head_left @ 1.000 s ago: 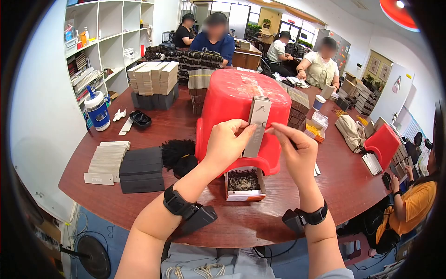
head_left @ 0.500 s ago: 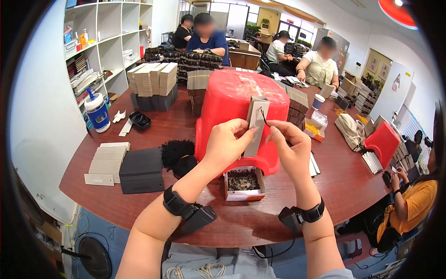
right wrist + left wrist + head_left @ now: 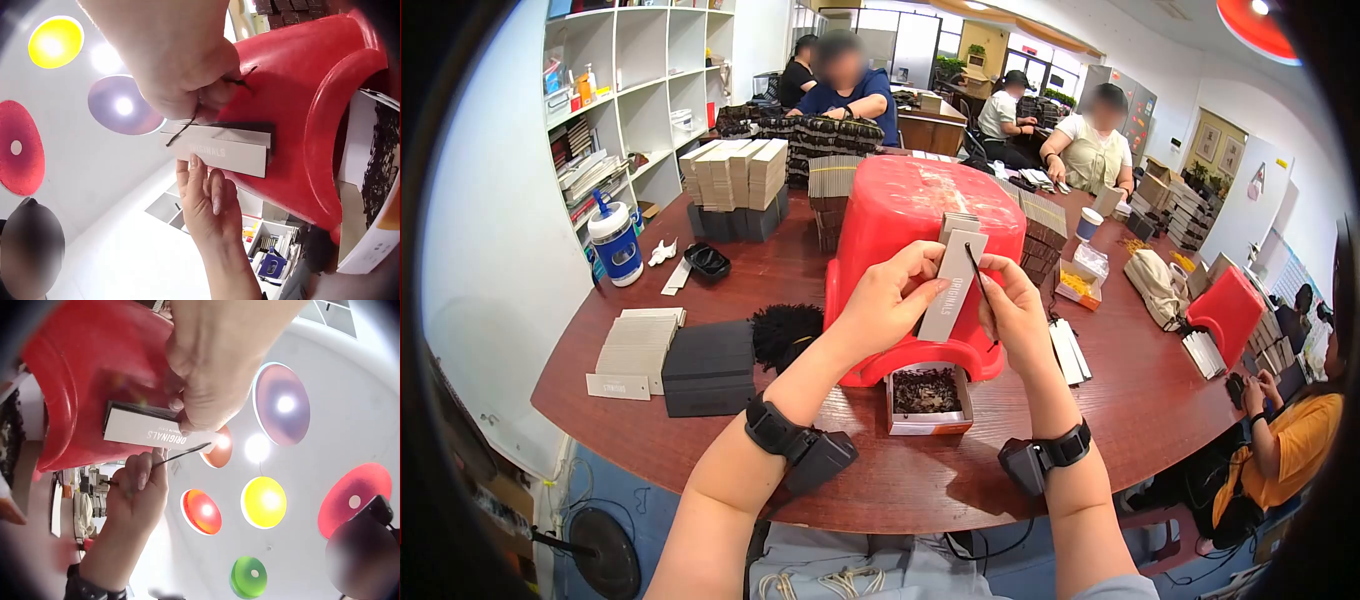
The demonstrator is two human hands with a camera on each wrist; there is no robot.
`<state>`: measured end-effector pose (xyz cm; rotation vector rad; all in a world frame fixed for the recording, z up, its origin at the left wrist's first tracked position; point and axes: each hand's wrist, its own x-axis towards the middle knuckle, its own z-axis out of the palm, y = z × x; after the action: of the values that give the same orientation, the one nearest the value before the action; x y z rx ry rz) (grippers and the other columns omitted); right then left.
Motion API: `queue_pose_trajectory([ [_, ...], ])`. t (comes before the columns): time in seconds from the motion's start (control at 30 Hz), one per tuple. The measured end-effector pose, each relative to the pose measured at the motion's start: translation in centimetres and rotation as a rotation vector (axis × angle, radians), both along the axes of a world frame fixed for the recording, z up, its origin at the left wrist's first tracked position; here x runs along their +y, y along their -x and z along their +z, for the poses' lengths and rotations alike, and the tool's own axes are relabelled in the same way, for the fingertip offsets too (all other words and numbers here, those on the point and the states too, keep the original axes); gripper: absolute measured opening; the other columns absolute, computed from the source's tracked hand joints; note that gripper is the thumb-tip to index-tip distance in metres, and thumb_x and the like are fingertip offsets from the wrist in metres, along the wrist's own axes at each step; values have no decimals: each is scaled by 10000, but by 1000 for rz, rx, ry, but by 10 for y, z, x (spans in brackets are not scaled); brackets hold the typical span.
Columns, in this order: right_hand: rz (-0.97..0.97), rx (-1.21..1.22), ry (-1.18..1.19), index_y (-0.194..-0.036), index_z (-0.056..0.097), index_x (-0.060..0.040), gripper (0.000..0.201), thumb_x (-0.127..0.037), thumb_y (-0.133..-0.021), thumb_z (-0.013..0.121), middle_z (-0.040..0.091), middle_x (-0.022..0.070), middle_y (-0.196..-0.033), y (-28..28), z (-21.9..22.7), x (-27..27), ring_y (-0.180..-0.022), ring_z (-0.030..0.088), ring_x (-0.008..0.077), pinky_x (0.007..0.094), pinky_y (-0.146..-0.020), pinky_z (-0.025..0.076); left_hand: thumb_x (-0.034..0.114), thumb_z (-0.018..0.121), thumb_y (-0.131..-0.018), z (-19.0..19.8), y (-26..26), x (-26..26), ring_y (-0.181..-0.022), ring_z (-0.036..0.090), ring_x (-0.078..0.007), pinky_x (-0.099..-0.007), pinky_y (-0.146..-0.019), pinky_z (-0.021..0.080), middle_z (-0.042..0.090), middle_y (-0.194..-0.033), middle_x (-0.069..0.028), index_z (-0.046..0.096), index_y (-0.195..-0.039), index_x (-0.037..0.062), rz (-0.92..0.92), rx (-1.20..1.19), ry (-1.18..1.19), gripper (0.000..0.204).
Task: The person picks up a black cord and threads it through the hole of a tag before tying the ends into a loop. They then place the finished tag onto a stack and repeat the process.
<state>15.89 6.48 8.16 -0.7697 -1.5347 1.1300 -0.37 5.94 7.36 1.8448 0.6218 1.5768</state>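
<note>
My left hand [image 3: 890, 300] pinches a pale grey hang tag [image 3: 952, 300] between thumb and fingers; "ORIGINALS" is printed on it. Several more tags [image 3: 960, 222] stand behind it against an upturned red plastic stool [image 3: 900, 200]. A black cord [image 3: 976, 265] comes from the hole at the tag's upper end and runs down to my right hand [image 3: 1018, 312], which pinches it. In the left wrist view the cord [image 3: 181, 454] stretches taut from the tag's end to the right fingers. The right wrist view shows the printed face of the tag [image 3: 240, 157].
Under the stool's edge sits an open box [image 3: 932, 426] of short black cords. To the left are fanned grey tags [image 3: 630, 345], dark tags [image 3: 710, 365] and a black cord bundle [image 3: 785, 335]. White tags [image 3: 1070, 352] lie at right. Other people sit around the table.
The front tag has come away from those behind it and leans lower left, held by my left hand. My right hand has drawn a longer stretch of cord from the hole, down and right.
</note>
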Motion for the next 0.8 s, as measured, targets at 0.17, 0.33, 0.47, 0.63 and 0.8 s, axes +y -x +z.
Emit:
queue_pose_trajectory([
  [0.17,-23,-33,-57,-961,490,-23,152,-118,-854,436,480,-1,-580,-2,-9,8,-518,454,49,188,-489,370,-30,497,-769,15,12,-17,-583,421,-48,-193,-528,357,494,-725,-4,483,-982,6,9,352,-59,217],
  [0.33,-167,-134,-285,-829,561,6,255,-205,-868,422,560,22,-713,-3,10,-3,-715,500,63,209,-658,398,-23,529,-722,30,26,-26,-533,417,-70,-210,-500,355,473,-619,-27,512,-926,14,58,577,-52,208],
  [0.47,-55,-36,-325,-845,565,14,206,-172,-846,478,561,8,-716,11,20,-1,-691,493,47,193,-636,394,-12,536,-724,28,27,-28,-522,414,-103,-234,-505,364,467,-598,-41,514,-918,12,4,616,-85,197],
  [0.63,0,49,-201,-813,562,19,130,-108,-812,530,562,0,-730,12,26,-2,-689,494,38,179,-634,393,-12,545,-721,31,30,-29,-519,405,-113,-241,-504,364,457,-585,-44,515,-912,8,-12,624,-49,194],
  [0.8,283,521,-71,-743,482,-49,84,-113,-764,432,495,36,-745,-11,39,-8,-760,462,149,305,-777,363,-24,538,-730,36,37,-31,-514,388,-72,-228,-483,353,466,-591,-24,506,-940,3,-94,607,20,214],
])
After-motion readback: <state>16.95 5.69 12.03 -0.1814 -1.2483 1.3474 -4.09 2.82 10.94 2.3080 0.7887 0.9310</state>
